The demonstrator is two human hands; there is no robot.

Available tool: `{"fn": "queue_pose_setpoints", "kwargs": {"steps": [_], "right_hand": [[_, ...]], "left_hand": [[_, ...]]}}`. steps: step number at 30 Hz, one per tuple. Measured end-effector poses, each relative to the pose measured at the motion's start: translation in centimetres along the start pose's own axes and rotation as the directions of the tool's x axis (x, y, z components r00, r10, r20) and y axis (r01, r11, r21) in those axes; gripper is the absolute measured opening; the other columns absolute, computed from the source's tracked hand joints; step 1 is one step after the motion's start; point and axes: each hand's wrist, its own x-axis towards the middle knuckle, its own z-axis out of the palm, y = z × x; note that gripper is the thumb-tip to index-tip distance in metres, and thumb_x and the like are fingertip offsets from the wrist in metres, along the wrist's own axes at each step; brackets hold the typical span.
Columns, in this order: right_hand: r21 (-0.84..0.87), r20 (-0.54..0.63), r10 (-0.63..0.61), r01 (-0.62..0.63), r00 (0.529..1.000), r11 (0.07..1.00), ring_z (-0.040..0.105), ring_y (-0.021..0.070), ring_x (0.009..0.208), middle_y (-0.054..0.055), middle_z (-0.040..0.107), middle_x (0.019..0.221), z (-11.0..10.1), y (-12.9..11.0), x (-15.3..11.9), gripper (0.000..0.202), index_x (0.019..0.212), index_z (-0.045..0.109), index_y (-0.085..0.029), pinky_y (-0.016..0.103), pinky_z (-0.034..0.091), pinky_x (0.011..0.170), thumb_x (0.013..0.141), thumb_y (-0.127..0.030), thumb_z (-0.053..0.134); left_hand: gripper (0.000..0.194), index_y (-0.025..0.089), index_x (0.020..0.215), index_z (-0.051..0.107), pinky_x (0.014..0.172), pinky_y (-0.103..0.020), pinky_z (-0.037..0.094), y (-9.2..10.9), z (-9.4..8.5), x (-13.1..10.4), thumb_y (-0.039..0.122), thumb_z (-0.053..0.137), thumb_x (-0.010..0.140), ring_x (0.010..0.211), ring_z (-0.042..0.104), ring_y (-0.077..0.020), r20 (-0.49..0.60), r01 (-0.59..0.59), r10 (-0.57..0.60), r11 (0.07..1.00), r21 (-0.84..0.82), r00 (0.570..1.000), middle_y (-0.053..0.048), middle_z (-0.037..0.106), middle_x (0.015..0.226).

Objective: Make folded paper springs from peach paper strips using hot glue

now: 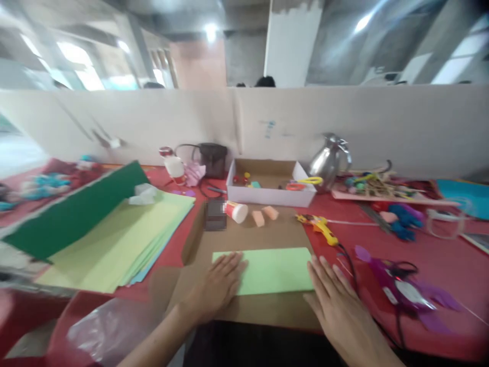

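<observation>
A light green paper strip (277, 271), apparently folded, lies flat across a brown cardboard sheet (267, 308). My left hand (221, 283) rests on the strip's left end with its fingers spread. At the right end, my right hand (338, 295) lies with fingers apart, their tips touching or just beside the paper's edge. Neither hand grips anything. Beyond the strip are two small peach-coloured blocks (258, 218) and a red-and-white cup (237, 211) on its side.
A yellow glue gun (324, 230) lies right of the cardboard, its cord trailing forward. Behind stand a white box (271, 195) and a metal jug (329, 162). Stacked paper (114, 244) is at left, a purple object (405, 290) at right.
</observation>
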Motion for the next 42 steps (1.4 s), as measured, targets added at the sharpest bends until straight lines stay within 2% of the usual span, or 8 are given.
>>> {"fn": "queue_pose_setpoints", "kwargs": {"steps": [3,5,8,10,25,30,36,42], "right_hand": [[0.073,-0.008,-0.228,0.228,0.974,0.971,0.036,0.0278,0.136,0.003,0.038,0.149,0.8,-3.1,1.3,0.056,0.147,0.03,-0.026,0.047,0.036,0.105,0.094,-0.039,0.043],[0.105,-0.004,-0.288,0.287,0.958,0.952,0.037,0.0278,0.135,0.001,0.038,0.149,1.3,-4.6,1.6,0.056,0.147,0.028,-0.03,0.047,0.037,0.104,0.094,-0.038,0.042],[0.138,0.022,-0.274,0.269,0.961,0.953,0.035,0.0288,0.136,0.002,0.036,0.15,1.8,-5.2,1.5,0.057,0.148,0.026,-0.029,0.05,0.035,0.105,0.094,-0.035,0.043],[0.167,0.043,-0.271,0.261,0.962,0.951,0.034,0.0282,0.137,0.001,0.036,0.15,1.7,-4.9,1.5,0.057,0.148,0.024,-0.031,0.05,0.034,0.105,0.094,-0.035,0.043],[0.209,0.115,-0.287,0.259,0.951,0.943,0.03,0.0294,0.139,0.0,0.033,0.152,1.3,-4.6,2.5,0.059,0.149,0.019,-0.034,0.057,0.029,0.107,0.095,-0.046,0.04],[0.215,0.089,-0.277,0.253,0.957,0.943,0.03,0.0297,0.139,0.0,0.033,0.151,1.4,-4.6,2.6,0.058,0.148,0.02,-0.034,0.057,0.029,0.106,0.095,-0.046,0.04],[0.201,0.13,-0.29,0.262,0.948,0.944,0.033,0.0319,0.137,0.0,0.03,0.152,1.0,-4.3,2.9,0.058,0.149,0.018,-0.034,0.06,0.03,0.104,0.096,-0.047,0.037],[0.21,0.116,-0.287,0.259,0.951,0.943,0.034,0.032,0.136,0.0,0.03,0.152,1.1,-4.3,2.9,0.059,0.149,0.019,-0.033,0.058,0.027,0.105,0.095,-0.047,0.039]], "left_hand": [[0.046,0.029,0.142,0.039,0.109,-0.034,0.036,-1.1,-1.5,0.4,0.034,0.037,0.096,0.136,0.038,-0.0182,0.038,0.042,-0.037,0.991,-0.126,0.999,-0.002,0.042,0.148],[0.041,0.028,0.134,0.049,0.101,-0.035,0.043,-2.4,-1.9,0.9,0.034,0.036,0.096,0.125,0.049,-0.0198,-0.048,0.258,-0.268,0.953,-0.161,0.962,-0.005,0.054,0.136],[0.039,0.025,0.127,0.057,0.08,-0.037,0.051,-4.5,-1.4,1.7,0.035,0.036,0.095,0.102,0.061,-0.0251,-0.175,0.639,-0.65,0.76,-0.12,0.74,-0.01,0.063,0.109],[0.042,0.024,0.13,0.054,0.07,-0.034,0.05,-5.6,-0.6,2.3,0.037,0.039,0.094,0.095,0.062,-0.0255,-0.179,0.701,-0.701,0.709,-0.074,0.691,-0.011,0.062,0.103],[0.041,0.023,0.128,0.053,0.072,-0.032,0.046,-6.3,0.8,2.9,0.04,0.039,0.093,0.092,0.057,-0.0239,-0.251,0.674,-0.654,0.738,-0.006,0.714,-0.01,0.057,0.102],[0.056,0.02,0.132,0.049,0.097,-0.045,0.036,-7.5,-0.8,7.1,0.046,0.056,0.083,0.116,0.044,-0.0333,-0.328,0.613,-0.588,0.789,-0.034,0.739,-0.016,0.051,0.126],[0.057,0.031,0.131,0.051,0.09,-0.054,0.033,-8.6,-1.7,13.8,0.059,0.05,0.081,0.116,0.041,-0.0392,-0.125,0.693,-0.704,0.71,-0.126,0.699,-0.015,0.057,0.12],[0.049,0.037,0.126,0.055,0.09,-0.049,0.033,-8.6,-1.2,16.1,0.031,0.06,0.078,0.108,0.049,-0.0324,-0.226,0.616,-0.623,0.78,-0.109,0.749,-0.01,0.056,0.111]]}}
